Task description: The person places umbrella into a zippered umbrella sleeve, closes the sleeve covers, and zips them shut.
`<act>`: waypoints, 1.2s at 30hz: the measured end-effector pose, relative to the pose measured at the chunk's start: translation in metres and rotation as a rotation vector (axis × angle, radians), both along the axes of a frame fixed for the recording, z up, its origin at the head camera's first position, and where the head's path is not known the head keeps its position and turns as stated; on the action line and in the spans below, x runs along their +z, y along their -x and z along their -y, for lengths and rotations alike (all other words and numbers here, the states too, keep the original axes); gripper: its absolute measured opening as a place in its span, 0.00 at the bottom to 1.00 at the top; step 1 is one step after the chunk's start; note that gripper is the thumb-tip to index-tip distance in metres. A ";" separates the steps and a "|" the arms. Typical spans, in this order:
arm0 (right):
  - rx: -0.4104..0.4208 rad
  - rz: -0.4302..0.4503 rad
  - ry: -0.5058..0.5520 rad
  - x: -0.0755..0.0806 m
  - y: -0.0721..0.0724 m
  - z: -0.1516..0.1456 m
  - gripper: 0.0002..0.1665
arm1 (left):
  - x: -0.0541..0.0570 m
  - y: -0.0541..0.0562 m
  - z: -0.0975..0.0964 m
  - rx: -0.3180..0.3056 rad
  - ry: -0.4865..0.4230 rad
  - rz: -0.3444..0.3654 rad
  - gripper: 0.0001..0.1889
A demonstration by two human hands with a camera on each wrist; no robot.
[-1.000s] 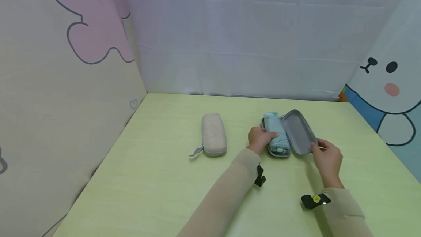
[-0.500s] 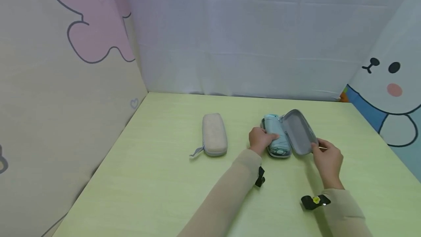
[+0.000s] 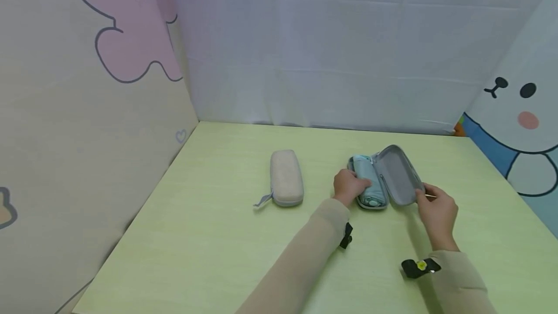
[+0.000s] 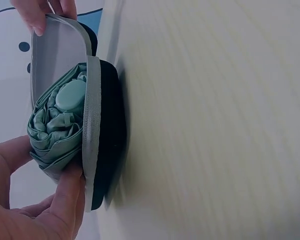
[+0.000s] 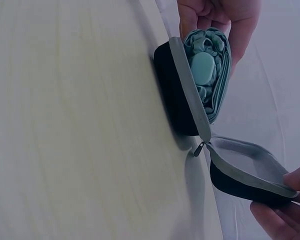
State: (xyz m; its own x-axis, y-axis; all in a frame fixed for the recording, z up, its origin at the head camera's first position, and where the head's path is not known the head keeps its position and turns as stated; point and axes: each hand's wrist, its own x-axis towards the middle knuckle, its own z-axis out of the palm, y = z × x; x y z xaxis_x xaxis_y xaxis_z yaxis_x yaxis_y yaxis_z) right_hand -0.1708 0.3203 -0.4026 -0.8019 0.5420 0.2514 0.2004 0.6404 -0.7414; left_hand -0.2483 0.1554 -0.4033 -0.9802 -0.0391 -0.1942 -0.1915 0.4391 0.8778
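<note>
A rolled teal folding umbrella lies in the lower half of an unzipped grey-lined case. My left hand grips the umbrella, thumb on top and fingers down its left side by the case rim. In the left wrist view the umbrella's round handle end shows among the folds, raised partly above the rim. My right hand pinches the near corner of the case lid, which stands tilted open to the right. The right wrist view shows the zipper pull hanging at the hinge side.
Left of the hands, a second case, beige and zipped up, lies on the pale yellow-green table with its strap toward the left. A white curtain hangs behind the table; printed walls stand at both sides.
The umbrella has slid slightly toward me and sits lower in the case, its far end now inside the rim. My left hand moved with it; my right hand still holds the lid.
</note>
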 end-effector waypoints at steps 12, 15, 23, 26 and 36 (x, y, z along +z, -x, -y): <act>-0.006 -0.011 -0.008 -0.001 0.000 0.000 0.19 | -0.001 -0.002 0.003 -0.024 -0.026 -0.013 0.16; -0.007 -0.013 -0.008 -0.001 0.000 0.000 0.18 | -0.001 -0.001 0.006 -0.033 0.004 -0.030 0.19; 0.006 -0.029 -0.017 -0.001 0.000 0.002 0.18 | -0.003 -0.002 0.008 -0.042 0.042 -0.015 0.20; 0.008 -0.035 -0.020 -0.001 -0.001 0.003 0.18 | -0.004 -0.002 0.009 -0.045 0.053 -0.009 0.20; 0.012 -0.017 0.008 -0.002 -0.002 0.003 0.19 | -0.007 0.000 0.008 -0.063 0.039 0.005 0.21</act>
